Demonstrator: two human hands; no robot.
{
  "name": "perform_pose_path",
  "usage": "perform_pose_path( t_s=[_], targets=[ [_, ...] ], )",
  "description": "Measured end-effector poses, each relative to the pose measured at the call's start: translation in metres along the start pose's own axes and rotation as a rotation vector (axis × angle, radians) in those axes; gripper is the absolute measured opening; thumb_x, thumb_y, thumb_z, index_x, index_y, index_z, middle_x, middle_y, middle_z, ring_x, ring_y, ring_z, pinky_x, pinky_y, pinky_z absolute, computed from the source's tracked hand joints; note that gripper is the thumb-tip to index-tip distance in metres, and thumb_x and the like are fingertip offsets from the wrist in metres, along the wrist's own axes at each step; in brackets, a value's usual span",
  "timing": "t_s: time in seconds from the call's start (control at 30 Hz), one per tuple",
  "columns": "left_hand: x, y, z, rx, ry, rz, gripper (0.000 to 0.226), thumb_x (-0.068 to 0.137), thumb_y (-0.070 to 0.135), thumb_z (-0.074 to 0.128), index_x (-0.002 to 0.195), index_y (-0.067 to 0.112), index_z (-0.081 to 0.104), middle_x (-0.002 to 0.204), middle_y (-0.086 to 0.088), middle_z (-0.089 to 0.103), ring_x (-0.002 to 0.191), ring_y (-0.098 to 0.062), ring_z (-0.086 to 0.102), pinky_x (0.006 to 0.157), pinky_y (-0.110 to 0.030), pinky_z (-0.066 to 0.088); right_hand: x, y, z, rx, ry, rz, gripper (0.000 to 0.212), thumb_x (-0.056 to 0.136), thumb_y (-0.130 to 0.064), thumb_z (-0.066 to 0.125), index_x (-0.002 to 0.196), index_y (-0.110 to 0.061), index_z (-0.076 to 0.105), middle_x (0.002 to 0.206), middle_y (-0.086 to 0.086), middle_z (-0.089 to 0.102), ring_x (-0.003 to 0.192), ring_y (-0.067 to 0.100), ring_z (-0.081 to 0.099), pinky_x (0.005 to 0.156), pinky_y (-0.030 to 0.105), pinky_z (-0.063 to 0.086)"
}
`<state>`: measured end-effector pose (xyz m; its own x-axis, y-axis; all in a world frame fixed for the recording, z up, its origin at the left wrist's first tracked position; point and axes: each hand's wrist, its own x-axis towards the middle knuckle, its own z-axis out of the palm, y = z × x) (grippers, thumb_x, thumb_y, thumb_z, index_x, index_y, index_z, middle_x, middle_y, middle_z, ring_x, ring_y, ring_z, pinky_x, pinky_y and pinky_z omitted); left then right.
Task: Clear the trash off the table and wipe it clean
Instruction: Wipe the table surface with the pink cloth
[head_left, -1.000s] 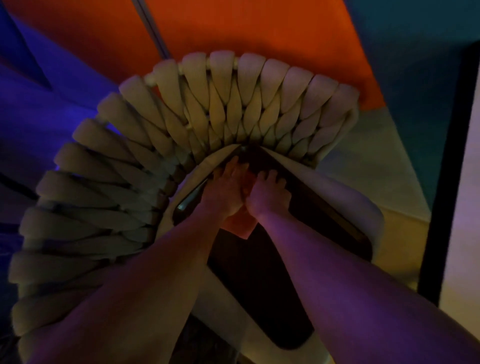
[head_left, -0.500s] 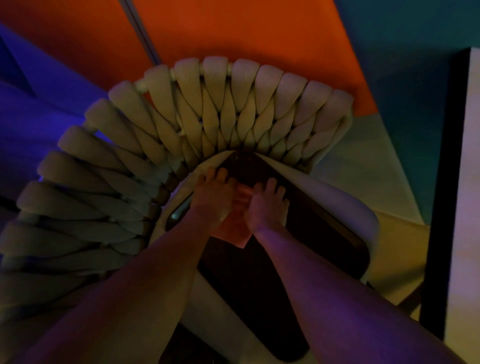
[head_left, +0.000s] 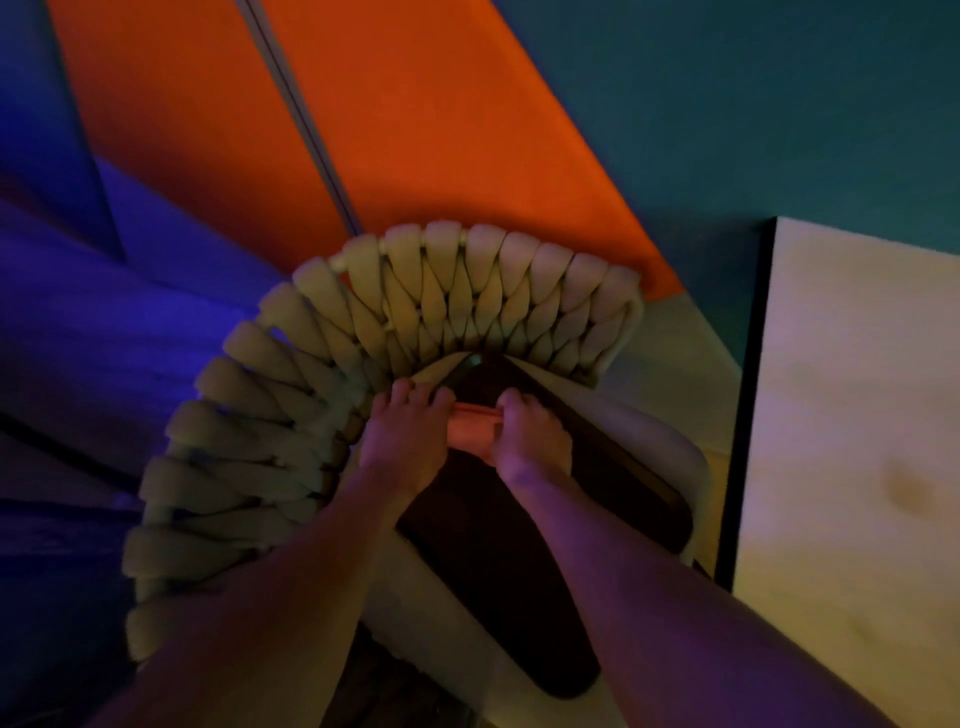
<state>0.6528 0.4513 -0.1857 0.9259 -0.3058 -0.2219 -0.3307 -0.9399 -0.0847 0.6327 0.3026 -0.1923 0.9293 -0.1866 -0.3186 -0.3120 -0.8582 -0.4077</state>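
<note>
Filling the upper middle of the frame, an orange panel (head_left: 415, 130) slants down between a blue surface (head_left: 104, 312) at left and a teal one (head_left: 753, 104) at upper right. Along the right edge lies a pale table (head_left: 857, 441) with a dark rim and a faint brownish stain on its top. Centre frame, a chair (head_left: 322, 415) with a thick woven, cream-coloured back curves round a dark seat (head_left: 483, 561), which is bordered by a pale rim. Two bare forearms reach up from the bottom edge to the far end of the seat, just below the woven back. Between the hands sits a small pinkish cloth (head_left: 470, 431), lit reddish, stretched across the gap from one hand to the other above the seat. The left hand (head_left: 410, 441) holds the cloth's left edge with fingers curled over it, knuckles up. The right hand (head_left: 530, 441) pinches the right edge, fingers likewise bent round it. Both hands are near each other, apart only by the cloth's width. The light is dim and coloured, so the cloth's fabric cannot be made out.
</note>
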Motion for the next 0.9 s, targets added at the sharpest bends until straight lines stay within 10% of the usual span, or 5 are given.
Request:
perform_pose_path(
  t_s=[0.5, 0.9],
  targets=[
    [-0.115, 0.019, -0.129, -0.51, 0.372, -0.054, 0.033, 0.088, 0.017, 0.065, 0.12, 0.018, 0.062, 0.109, -0.006, 0.062, 0.088, -0.03, 0.067, 0.066, -0.038, 0.054, -0.116, -0.012, -0.141, 0.152, 0.178, -0.155, 0.019, 0.088, -0.028, 0.058, 0.106, -0.031, 0.06, 0.109, -0.006, 0.067, 0.101, 0.026, 0.065, 0.079, 0.039, 0.053],
    [-0.22, 0.049, -0.229, -0.799, 0.552, 0.009, 0.027, 0.092, 0.015, 0.062, 0.118, 0.02, 0.06, 0.116, 0.002, 0.059, 0.103, -0.02, 0.063, 0.085, -0.037, 0.054, -0.242, -0.004, -0.228, 0.557, 0.356, -0.286, 0.018, 0.089, -0.023, 0.069, 0.107, -0.023, 0.068, 0.099, -0.016, 0.067, 0.088, -0.002, 0.061, 0.079, 0.014, 0.049]
  ],
)
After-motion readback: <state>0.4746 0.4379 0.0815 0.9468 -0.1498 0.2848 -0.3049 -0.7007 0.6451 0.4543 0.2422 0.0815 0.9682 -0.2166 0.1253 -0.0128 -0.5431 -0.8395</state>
